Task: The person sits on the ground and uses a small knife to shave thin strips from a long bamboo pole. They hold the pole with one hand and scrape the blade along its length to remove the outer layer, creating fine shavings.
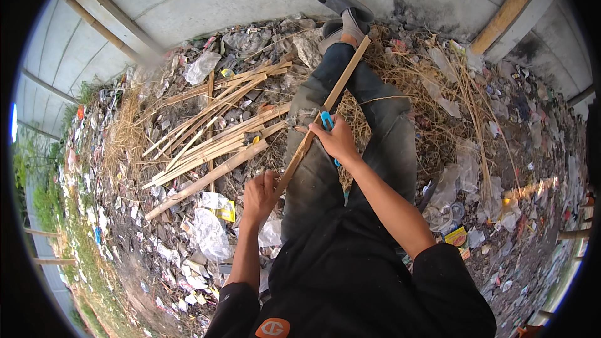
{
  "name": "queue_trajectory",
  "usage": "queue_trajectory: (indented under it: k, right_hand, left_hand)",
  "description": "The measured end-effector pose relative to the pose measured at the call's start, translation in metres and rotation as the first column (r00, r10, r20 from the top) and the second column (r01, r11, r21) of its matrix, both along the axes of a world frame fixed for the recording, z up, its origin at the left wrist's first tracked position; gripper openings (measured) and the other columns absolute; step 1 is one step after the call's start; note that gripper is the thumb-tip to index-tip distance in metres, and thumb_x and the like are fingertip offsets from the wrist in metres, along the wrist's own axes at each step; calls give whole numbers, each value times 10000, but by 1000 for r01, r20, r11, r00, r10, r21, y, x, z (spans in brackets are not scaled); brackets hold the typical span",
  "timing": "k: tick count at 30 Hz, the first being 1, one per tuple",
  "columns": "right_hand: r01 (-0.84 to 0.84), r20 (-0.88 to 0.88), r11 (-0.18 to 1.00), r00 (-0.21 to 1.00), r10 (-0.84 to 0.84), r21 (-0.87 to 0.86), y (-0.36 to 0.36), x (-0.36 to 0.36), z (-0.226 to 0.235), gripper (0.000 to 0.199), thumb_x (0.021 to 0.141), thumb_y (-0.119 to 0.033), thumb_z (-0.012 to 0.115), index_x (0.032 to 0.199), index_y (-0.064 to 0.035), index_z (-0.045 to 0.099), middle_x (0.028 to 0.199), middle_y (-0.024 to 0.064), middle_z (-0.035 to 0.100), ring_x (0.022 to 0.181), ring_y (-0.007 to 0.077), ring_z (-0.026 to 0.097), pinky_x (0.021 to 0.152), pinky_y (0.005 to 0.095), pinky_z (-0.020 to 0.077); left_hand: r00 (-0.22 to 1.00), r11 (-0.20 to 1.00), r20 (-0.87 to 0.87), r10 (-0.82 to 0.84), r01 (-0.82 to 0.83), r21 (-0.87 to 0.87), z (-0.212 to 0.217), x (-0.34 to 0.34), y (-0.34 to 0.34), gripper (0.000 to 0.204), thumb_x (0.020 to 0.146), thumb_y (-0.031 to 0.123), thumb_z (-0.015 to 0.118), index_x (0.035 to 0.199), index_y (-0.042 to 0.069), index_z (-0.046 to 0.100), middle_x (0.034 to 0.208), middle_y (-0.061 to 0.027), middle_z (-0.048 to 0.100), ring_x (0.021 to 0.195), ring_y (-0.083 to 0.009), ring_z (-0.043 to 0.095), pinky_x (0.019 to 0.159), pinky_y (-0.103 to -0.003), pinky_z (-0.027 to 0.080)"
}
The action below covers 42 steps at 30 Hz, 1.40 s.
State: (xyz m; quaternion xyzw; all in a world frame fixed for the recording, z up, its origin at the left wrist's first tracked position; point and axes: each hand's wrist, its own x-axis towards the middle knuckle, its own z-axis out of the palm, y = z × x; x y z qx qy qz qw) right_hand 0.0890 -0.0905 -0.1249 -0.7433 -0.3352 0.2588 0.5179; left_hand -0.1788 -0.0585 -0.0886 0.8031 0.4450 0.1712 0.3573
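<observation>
A black T-shirt (338, 275) is nearest, above dark trousers (391, 144). Across the thighs a split bamboo strip (349, 69) slants from lower left to upper right, its far end by the ankle. The left hand (260, 197) closes around its near end; the right hand (340, 139), at mid-length, grips a blue utility knife (327, 121) against it. Leftward lie more bamboo strips (233, 134) and a crumpled plastic bag (211, 233), contents unclear.
</observation>
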Motion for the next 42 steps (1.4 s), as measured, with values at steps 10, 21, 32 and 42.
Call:
queue_trajectory:
  k: [10, 21, 32, 42]
  right_hand:
    - [91, 35, 996, 995, -92, 11, 9, 29, -19, 289, 916, -265, 744, 952, 1, 637, 742, 145, 663, 696, 337, 677, 667, 447, 514]
    - [-285, 399, 911, 830, 390, -297, -49, -29, 39, 423, 1100, -398, 498, 931, -27, 610, 725, 254, 682, 716, 482, 677, 627, 582, 514]
    - [-148, 491, 938, 821, 292, -312, -39, -25, 24, 416, 1109, -406, 463, 964, -54, 630, 674, 235, 681, 650, 458, 691, 547, 559, 528]
    - [-583, 221, 784, 753, 620, -213, -82, -88, 39, 497, 1100, -437, 481, 862, -34, 649, 748, 254, 698, 699, 436, 697, 658, 542, 526]
  left_hand:
    - [972, 615, -46, -230, 108, -781, 9, -142, -32, 471, 1025, 321, 669, 1400, 38, 643, 819, -88, 739, 699, -183, 697, 693, -360, 561]
    - [974, 976, -207, -92, 46, -215, 4, -108, -79, 176, 1042, 153, 582, 1068, -7, 652, 768, -288, 659, 760, -521, 644, 628, -559, 475]
    - [983, 967, -174, -50, 4, -255, 13, -60, -71, 247, 1061, 208, 550, 1041, -2, 679, 828, -314, 660, 857, -520, 659, 711, -551, 495]
    - [986, 932, -100, -133, 91, -350, -6, -27, -44, 335, 1057, 270, 562, 1006, -37, 687, 818, -251, 682, 805, -374, 672, 728, -486, 501]
